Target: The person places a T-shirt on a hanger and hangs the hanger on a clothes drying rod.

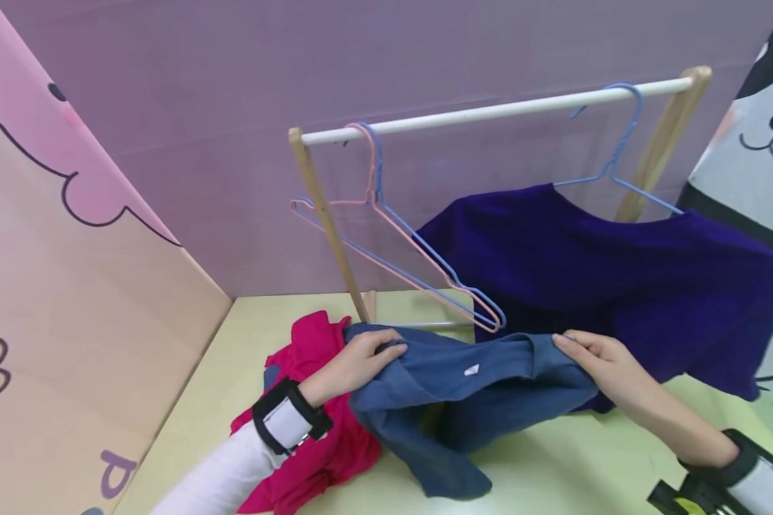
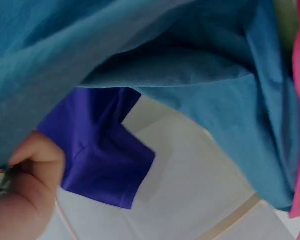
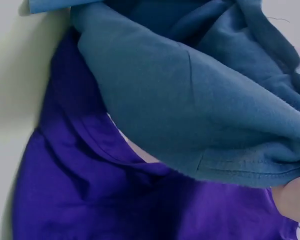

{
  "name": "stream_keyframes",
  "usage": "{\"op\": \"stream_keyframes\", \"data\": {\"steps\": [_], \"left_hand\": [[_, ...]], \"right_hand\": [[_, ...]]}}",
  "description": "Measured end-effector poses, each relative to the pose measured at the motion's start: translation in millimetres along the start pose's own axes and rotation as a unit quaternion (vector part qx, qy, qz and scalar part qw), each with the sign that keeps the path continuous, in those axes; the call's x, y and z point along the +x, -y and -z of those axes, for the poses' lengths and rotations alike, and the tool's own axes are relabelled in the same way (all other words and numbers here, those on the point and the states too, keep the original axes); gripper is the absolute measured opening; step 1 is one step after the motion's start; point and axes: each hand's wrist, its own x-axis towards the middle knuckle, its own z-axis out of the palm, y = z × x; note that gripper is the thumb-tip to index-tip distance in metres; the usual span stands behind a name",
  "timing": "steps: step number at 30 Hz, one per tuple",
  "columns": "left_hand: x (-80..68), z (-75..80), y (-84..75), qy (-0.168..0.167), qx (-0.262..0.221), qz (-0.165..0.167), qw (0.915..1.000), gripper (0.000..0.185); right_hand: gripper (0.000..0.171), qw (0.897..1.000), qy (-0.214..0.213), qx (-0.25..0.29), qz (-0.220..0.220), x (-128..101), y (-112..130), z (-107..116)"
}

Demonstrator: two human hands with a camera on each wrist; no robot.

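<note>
A blue-grey shirt with a small white label is stretched between both hands above the table. At its left side, my left hand pinches the fabric between thumb and fingers; the left wrist view shows the thumb folded against the cloth. My right hand pinches the shirt's right upper edge, and in the right wrist view a fingertip presses at the stitched hem. The lower part of the shirt hangs in loose folds towards the tabletop. A crumpled red-pink garment lies beneath and left of my left forearm.
A rack with a white rail and wooden posts stands behind. A pink hanger and a blue hanger hang together at its left. A dark purple T-shirt hangs on another blue hanger at the right. Printed panels flank the table.
</note>
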Motion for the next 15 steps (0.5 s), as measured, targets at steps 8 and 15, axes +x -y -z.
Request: {"op": "stream_keyframes", "data": {"steps": [8,15], "left_hand": [[-6.8,-19.8,16.4,0.023,0.025,0.046,0.9984,0.022],[-20.3,-38.5,13.4,0.001,0.08,0.023,0.9966,0.054]], "right_hand": [[0.035,0.998,0.032,0.019,-0.055,0,-14,-19],[0.037,0.994,0.021,0.035,-0.099,0,-22,-24]]}}
